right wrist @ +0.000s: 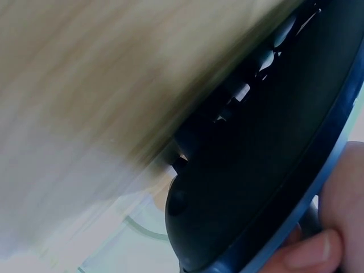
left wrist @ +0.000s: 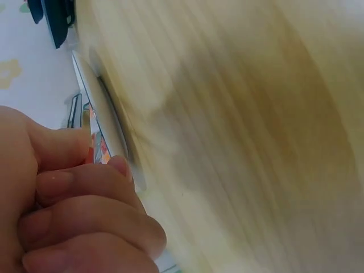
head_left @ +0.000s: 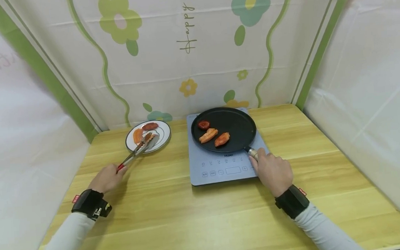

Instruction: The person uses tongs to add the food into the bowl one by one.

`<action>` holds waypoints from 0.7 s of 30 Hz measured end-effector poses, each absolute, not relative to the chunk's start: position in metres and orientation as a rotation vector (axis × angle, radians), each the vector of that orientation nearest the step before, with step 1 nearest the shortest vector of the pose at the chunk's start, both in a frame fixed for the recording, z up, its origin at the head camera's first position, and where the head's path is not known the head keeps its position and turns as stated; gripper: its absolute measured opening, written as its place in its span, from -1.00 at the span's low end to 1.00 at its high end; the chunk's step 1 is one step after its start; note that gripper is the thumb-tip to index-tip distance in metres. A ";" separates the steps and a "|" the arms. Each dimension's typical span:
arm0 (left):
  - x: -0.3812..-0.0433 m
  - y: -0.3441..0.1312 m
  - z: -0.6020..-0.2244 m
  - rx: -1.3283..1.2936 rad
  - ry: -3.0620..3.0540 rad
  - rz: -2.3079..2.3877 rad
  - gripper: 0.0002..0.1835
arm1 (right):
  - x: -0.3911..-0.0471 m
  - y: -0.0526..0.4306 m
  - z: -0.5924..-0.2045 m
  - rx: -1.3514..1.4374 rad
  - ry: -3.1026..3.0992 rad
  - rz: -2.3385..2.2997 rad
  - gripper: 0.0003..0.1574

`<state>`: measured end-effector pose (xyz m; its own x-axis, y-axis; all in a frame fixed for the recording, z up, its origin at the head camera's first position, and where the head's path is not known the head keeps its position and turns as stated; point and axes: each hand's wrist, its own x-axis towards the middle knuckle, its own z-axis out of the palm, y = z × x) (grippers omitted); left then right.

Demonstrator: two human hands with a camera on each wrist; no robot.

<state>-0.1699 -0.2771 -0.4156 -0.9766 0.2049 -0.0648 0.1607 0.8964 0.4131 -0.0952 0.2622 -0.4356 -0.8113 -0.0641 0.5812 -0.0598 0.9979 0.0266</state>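
My left hand [head_left: 107, 178] grips metal tongs [head_left: 133, 155] by their red-tipped handle end. The tong tips are over a white plate [head_left: 166, 136] with a dark rim, at a brownish piece of food [head_left: 148, 137]. An orange piece [head_left: 137, 136] and a dark red piece [head_left: 150, 126] lie beside it. My right hand [head_left: 274, 173] holds the handle [head_left: 253, 153] of a black flat pan [head_left: 236, 124]. In the pan are a round dark red piece [head_left: 204, 124] and two browned pieces like chicken wings [head_left: 208, 135]. Curled left fingers [left wrist: 85, 216] show in the left wrist view.
The pan sits on a flat grey Haier induction cooker [head_left: 223, 173], whose dark underside [right wrist: 256, 159] fills much of the right wrist view. Everything stands on a wooden table [head_left: 192, 221]. White flowered sheets [head_left: 161, 58] wall the back and sides.
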 end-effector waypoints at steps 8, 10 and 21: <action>-0.161 -0.268 -0.417 0.177 2.957 0.664 -0.43 | -0.096 0.262 -0.434 0.066 -2.550 -0.006 -0.41; -0.159 -0.268 -0.418 0.163 2.969 0.664 -0.44 | -0.096 0.261 -0.433 0.068 -2.555 -0.008 -0.41; -0.153 -0.264 -0.426 0.135 3.030 0.619 -0.41 | -0.093 0.261 -0.432 0.068 -2.557 0.004 -0.42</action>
<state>-0.1533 -0.2642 -0.4263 -0.9951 0.0946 -0.0277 0.0761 0.9162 0.3935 -0.0932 0.2607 -0.4322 -0.8331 -0.0479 0.5511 -0.0497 0.9987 0.0118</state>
